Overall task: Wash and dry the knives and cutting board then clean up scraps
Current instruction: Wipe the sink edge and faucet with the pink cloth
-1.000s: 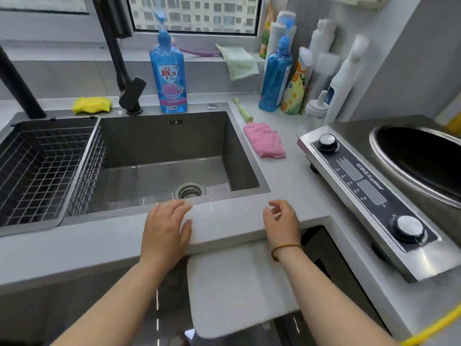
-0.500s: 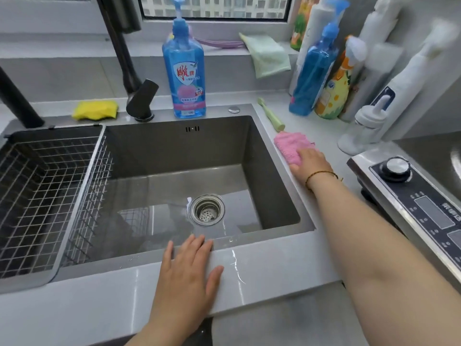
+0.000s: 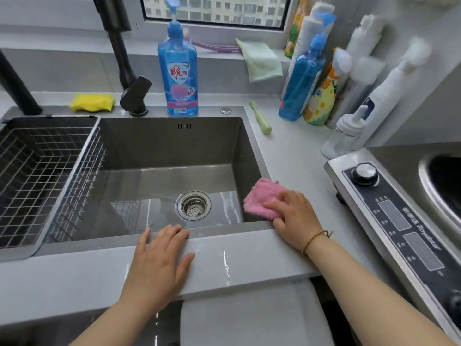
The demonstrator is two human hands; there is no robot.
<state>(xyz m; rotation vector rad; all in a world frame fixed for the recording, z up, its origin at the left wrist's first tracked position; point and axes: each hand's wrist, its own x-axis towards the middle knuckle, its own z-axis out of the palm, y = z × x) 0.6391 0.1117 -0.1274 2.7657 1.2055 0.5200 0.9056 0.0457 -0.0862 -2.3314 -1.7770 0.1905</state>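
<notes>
Head: two hands, one pink cloth

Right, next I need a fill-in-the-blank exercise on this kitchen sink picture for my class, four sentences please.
1. The fluffy cloth gripped by the right hand is coloured ____.
2. The left hand rests flat on the grey countertop and holds ____.
3. The square-mesh wire basket fills the ____ side of the stainless steel sink.
4. The soft sponge behind that basket is coloured ____.
Missing words: pink; nothing; left; yellow.
</notes>
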